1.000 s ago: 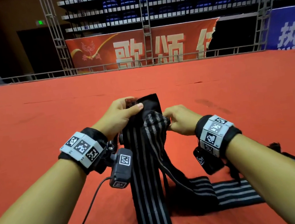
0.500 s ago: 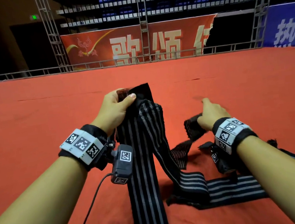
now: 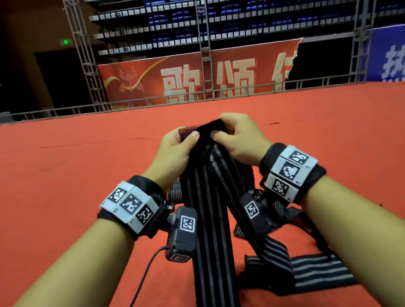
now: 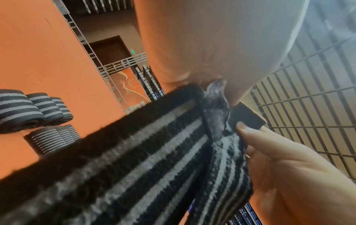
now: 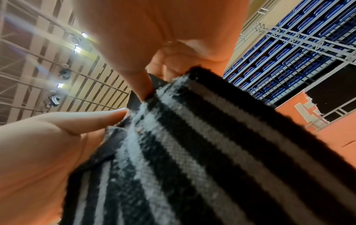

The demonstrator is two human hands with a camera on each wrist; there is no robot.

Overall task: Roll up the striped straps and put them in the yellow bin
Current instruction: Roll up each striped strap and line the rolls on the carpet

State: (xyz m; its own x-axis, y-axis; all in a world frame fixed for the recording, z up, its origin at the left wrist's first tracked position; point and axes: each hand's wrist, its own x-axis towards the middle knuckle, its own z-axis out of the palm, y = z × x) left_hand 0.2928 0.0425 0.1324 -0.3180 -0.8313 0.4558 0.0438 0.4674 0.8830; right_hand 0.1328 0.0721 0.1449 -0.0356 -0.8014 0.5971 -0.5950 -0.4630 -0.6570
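Both hands' fingers [image 3: 195,134] pinching striped strap [image 3: 206,203].

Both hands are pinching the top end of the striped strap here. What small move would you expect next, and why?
Probably folding the top edge over to start the roll. The left hand and right hand both pinch the plain black end of the striped strap, which hangs unrolled to the red floor. Finished rolls already lie there. No yellow bin is in view.
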